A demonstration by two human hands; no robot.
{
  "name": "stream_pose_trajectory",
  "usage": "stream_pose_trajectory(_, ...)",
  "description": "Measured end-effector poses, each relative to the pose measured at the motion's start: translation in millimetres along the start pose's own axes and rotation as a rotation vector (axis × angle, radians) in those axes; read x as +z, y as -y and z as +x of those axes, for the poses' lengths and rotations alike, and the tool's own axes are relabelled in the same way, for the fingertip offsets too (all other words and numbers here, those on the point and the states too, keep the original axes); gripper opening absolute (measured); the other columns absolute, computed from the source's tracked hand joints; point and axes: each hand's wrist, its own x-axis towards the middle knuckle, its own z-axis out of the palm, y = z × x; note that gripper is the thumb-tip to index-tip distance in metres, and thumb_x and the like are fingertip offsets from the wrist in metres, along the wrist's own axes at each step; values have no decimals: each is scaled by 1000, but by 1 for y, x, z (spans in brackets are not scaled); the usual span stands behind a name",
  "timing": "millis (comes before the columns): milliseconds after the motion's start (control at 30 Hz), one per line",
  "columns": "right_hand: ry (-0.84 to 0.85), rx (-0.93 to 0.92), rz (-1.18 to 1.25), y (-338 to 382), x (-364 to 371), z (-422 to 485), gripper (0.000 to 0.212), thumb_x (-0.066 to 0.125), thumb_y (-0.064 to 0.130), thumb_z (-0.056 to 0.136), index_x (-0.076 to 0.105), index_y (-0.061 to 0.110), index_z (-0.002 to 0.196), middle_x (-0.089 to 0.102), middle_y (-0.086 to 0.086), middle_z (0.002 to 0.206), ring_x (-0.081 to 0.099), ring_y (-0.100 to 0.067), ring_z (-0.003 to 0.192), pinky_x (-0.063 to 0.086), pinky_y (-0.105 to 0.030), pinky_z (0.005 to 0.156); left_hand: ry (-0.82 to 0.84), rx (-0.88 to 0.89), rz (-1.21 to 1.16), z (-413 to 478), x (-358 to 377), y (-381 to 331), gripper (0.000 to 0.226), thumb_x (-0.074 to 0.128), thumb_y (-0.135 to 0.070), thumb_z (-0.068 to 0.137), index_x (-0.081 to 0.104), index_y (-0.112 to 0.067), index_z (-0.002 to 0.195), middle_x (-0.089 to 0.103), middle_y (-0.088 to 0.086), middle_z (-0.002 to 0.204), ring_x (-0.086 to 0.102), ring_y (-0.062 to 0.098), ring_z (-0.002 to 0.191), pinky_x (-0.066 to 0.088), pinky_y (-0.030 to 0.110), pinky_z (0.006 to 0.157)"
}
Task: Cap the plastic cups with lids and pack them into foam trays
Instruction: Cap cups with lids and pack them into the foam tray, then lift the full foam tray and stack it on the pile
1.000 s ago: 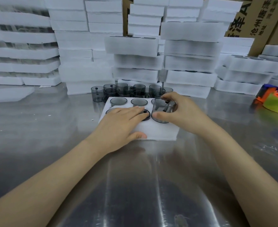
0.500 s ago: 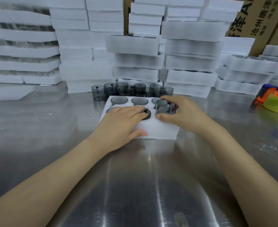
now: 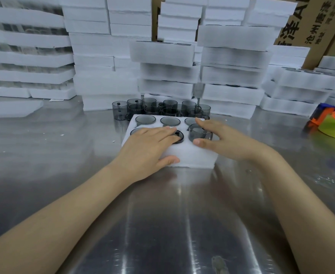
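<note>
A white foam tray (image 3: 190, 155) with round holes lies on the steel table. Grey plastic cups (image 3: 145, 119) sit sunk in its back row. My left hand (image 3: 148, 147) rests flat on the tray's front left, its fingertips over a dark-rimmed cup (image 3: 179, 137) and its thumb on the front edge. My right hand (image 3: 221, 139) holds a grey cup (image 3: 197, 133) between thumb and fingers. That cup stands part way down in the front right hole. A cluster of loose grey cups (image 3: 148, 109) stands just behind the tray.
Tall stacks of white foam trays (image 3: 231, 56) wall off the back and left of the table. Cardboard boxes (image 3: 310, 20) stand behind them at the right. An orange and green tape dispenser (image 3: 332, 123) lies at the right edge. Bare steel table (image 3: 162, 214) stretches toward me.
My right hand has lowered the grey cup from above the tray into the front right hole. My left hand has stayed flat on the tray.
</note>
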Motion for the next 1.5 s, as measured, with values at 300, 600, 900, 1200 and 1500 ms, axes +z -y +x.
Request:
stream_pose_trajectory(300, 234, 77, -218, 2, 8, -5, 113, 26, 86, 56, -11, 36, 150, -25, 16, 155, -12, -12, 147, 2, -38, 120, -46, -1, 2, -1, 0, -2, 54, 59, -52, 88, 57, -19, 131, 46, -2, 146, 44, 17, 134, 34, 36, 105)
stream_pose_trajectory(600, 175, 52, -204, -7, 12, -2, 100, 48, 73, 75, -7, 37, 151, -22, 14, 157, -12, -16, 147, 5, -42, 120, -17, -14, -3, -1, -1, -3, 52, 50, -54, 92, 53, -24, 135, 41, -7, 150, 37, 11, 138, 28, 32, 109)
stream_pose_trajectory(900, -262, -365, -120, 18, 33, 0, 65, 73, 46, 78, 52, 26, 136, 43, 5, 123, 32, -11, 116, 33, -26, 99, -354, -448, -545, -4, -1, 22, 44, 22, -42, 99, 63, -29, 107, 65, -21, 103, 58, -1, 102, 43, 22, 86)
stream_pose_trajectory(1200, -58, -206, -165, 30, 23, -1, 36, 75, 53, 67, 46, 35, 77, 54, 10, 96, 44, -9, 103, 43, -30, 79, -531, -948, -1113, 1, 18, 61, 47, 18, -31, 105, 62, -16, 109, 62, 3, 119, 55, 13, 108, 42, 21, 79)
stream_pose_trajectory(1500, -187, 138, -65, -23, -54, -41, 29, 82, 45, 63, 65, 26, 76, 62, 10, 84, 57, -6, 81, 42, -19, 68, -460, -962, -1126, 4, 19, 58, 52, 17, -24, 105, 65, -6, 97, 65, 1, 90, 58, 9, 82, 41, 23, 73)
